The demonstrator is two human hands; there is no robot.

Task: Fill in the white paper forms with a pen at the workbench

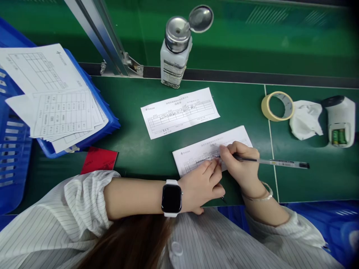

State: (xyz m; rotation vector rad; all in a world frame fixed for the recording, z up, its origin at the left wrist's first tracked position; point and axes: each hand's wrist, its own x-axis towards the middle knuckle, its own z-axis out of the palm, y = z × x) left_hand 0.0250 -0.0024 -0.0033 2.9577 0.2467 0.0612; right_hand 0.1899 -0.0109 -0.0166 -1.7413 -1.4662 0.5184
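Observation:
My right hand [242,164] grips a black-inked pen [280,163], its tip on a printed form slip [241,137] with handwriting in its table. Close to the pen tip, my left hand [203,185] lies over the slip's lower edge with its fingers bent together. A small dark tip [223,199] pokes out beneath those fingers; the rest of it is hidden. Just beyond lies a second form slip [181,112], flat on the green table and bearing handwritten entries.
At the left, a blue basket [112,121] carries stacked papers [61,112], with a red card [99,160] beside it. A pump bottle [175,56] with its lid up stands at the back. Rightward are a tape roll [265,106], crumpled tissue [304,119] and a white battery-powered device [343,119].

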